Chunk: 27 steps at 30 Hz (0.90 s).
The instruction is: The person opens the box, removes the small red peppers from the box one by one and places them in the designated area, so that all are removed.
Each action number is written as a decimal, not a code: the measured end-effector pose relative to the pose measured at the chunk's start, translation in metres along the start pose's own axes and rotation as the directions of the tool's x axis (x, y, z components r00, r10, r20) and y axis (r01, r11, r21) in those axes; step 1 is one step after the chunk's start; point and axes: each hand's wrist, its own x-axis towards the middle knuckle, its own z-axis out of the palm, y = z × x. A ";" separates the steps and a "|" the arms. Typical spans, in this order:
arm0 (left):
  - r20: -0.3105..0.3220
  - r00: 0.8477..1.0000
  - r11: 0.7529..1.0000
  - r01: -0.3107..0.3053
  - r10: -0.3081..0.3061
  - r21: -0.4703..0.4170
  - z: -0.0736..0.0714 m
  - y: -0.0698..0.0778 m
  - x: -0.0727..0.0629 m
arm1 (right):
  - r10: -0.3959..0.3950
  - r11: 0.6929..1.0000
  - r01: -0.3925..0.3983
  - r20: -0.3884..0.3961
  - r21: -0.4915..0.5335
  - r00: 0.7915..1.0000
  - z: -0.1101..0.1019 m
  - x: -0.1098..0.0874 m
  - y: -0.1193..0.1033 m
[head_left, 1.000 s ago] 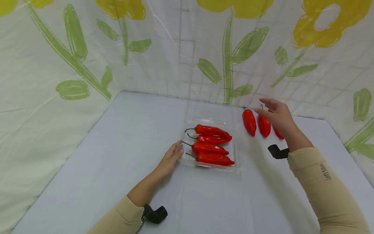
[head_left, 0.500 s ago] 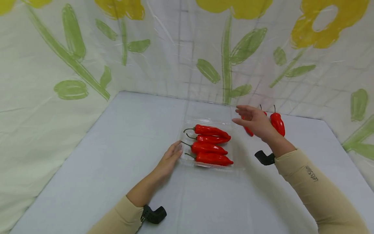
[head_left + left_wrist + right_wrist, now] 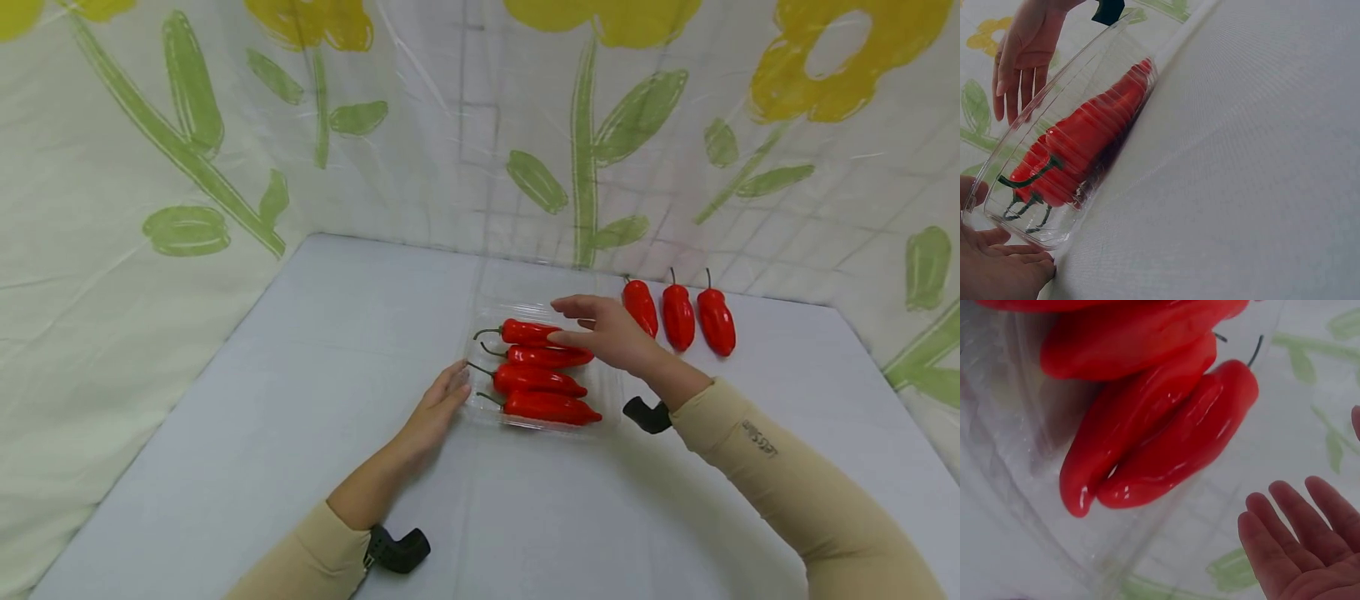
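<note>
A clear plastic container (image 3: 613, 392) lies on the table in the head view, with several red peppers (image 3: 536, 381) side by side in it. Their green stems point left. My left hand (image 3: 437, 408) holds the container's left edge; in the left wrist view its fingers (image 3: 1019, 265) lie along the outside corner, and another digit is at the rim. Over the container's back right part hovers my right hand (image 3: 611, 333), hiding part of the farthest peppers. Its fingers (image 3: 1297, 531) are extended, with nothing held, in the right wrist view.
Three more red peppers (image 3: 678, 318) stand in a row behind and right of the container, stems toward the wall. The container's transparent lid (image 3: 536, 283) seems to lie folded back behind it. A flower-patterned sheet (image 3: 420, 167) rises along the table's far edge.
My right hand has moved left and slightly down, from over the loose peppers to over the container, uncovering those peppers. The left hand and the peppers stay in place.
</note>
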 end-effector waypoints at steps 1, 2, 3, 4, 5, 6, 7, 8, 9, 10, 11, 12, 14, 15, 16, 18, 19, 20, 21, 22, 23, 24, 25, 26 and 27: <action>-0.001 1.000 1.000 0.002 -0.002 -0.003 0.000 0.000 0.000 | -0.005 1.000 0.005 0.006 0.000 1.000 0.001 0.000 -0.001; -0.001 1.000 1.000 0.002 -0.002 -0.003 0.000 0.000 0.000 | -0.008 1.000 0.008 0.012 -0.001 1.000 0.003 0.001 -0.003; -0.001 1.000 1.000 0.006 -0.006 -0.006 0.000 0.000 0.000 | -0.010 1.000 0.010 0.020 -0.005 1.000 0.005 0.001 -0.004; -0.002 1.000 1.000 0.002 -0.002 -0.003 0.000 0.000 0.001 | -0.010 1.000 0.010 0.028 -0.008 1.000 0.006 0.001 -0.005; -0.002 1.000 1.000 0.002 -0.002 -0.001 0.000 0.000 0.001 | -0.008 1.000 0.009 0.036 -0.011 0.999 0.008 0.002 -0.006; -0.001 1.000 1.000 0.001 -0.001 0.001 0.000 0.000 0.001 | -0.006 1.000 0.007 0.043 -0.015 0.999 0.009 0.002 -0.006; -0.002 1.000 1.000 0.008 -0.008 -0.004 0.000 -0.001 0.001 | -0.005 1.000 0.006 0.050 -0.022 0.999 0.011 0.002 -0.007; -0.002 1.000 1.000 0.003 -0.003 0.001 0.000 -0.001 0.002 | -0.003 1.000 0.004 0.057 -0.026 0.998 0.012 0.003 -0.007; -0.001 1.000 1.000 0.001 -0.001 0.004 -0.001 -0.001 0.002 | -0.005 1.000 0.007 0.061 -0.026 0.998 0.014 0.003 -0.008; -0.001 1.000 1.000 -0.001 0.001 0.005 -0.001 -0.001 0.003 | -0.009 1.000 0.011 0.066 -0.028 0.998 0.015 0.004 -0.008; 0.000 1.000 1.000 0.002 -0.002 0.004 -0.001 -0.001 0.003 | -0.013 0.999 0.016 0.070 -0.030 0.997 0.016 0.005 -0.008; 0.000 1.000 1.000 0.002 -0.002 0.004 -0.001 -0.001 0.003 | -0.018 0.999 0.020 0.077 -0.028 0.997 0.017 0.006 -0.008; -0.001 1.000 1.000 0.005 -0.005 0.004 -0.002 0.000 0.004 | -0.018 1.000 0.020 0.095 -0.023 0.995 0.018 0.007 -0.009; -0.001 1.000 1.000 0.008 -0.008 0.000 -0.002 0.000 0.004 | -0.018 1.000 0.021 0.105 -0.024 0.994 0.019 0.008 -0.009; -0.001 1.000 1.000 0.012 -0.012 -0.002 -0.002 0.000 0.004 | -0.013 0.999 0.017 0.116 -0.031 0.993 0.020 0.009 -0.009; -0.001 1.000 1.000 0.009 -0.009 0.002 -0.002 0.000 0.004 | -0.004 0.999 0.010 0.130 -0.046 0.991 0.021 0.010 -0.010; 0.000 1.000 1.000 0.005 -0.005 0.003 -0.002 0.000 0.003 | 0.000 0.999 0.007 0.136 -0.054 0.991 0.021 0.011 -0.010; -0.001 1.000 1.000 0.003 -0.003 0.004 -0.002 -0.001 0.003 | 0.003 0.998 0.006 0.140 -0.063 0.990 0.022 0.011 -0.010; 0.000 1.000 1.000 0.000 0.000 0.006 -0.002 -0.001 0.003 | 0.009 0.997 0.001 0.143 -0.073 0.990 0.022 0.012 -0.010; 0.000 1.000 1.000 0.000 0.000 0.007 -0.001 -0.002 0.003 | 0.016 0.997 -0.004 0.146 -0.081 0.989 0.023 0.013 -0.010; 0.001 1.000 1.000 -0.002 0.002 0.008 -0.001 -0.002 0.003 | 0.022 0.996 -0.009 0.148 -0.088 0.989 0.023 0.014 -0.010; 0.000 1.000 1.000 0.004 -0.004 0.001 -0.001 -0.002 0.002 | 0.027 0.995 -0.013 0.151 -0.094 0.988 0.024 0.015 -0.010; 0.001 1.000 1.000 0.001 -0.001 0.000 -0.001 -0.002 0.002 | 0.031 0.995 -0.016 0.153 -0.102 0.988 0.024 0.016 -0.010; -0.001 1.000 1.000 0.003 -0.003 -0.001 -0.001 -0.002 0.002 | 0.034 0.993 -0.017 0.151 -0.115 0.988 0.025 0.017 -0.009; -0.001 1.000 1.000 0.003 -0.003 -0.002 0.000 -0.002 0.002 | 0.038 0.992 -0.019 0.151 -0.121 0.988 0.025 0.018 -0.009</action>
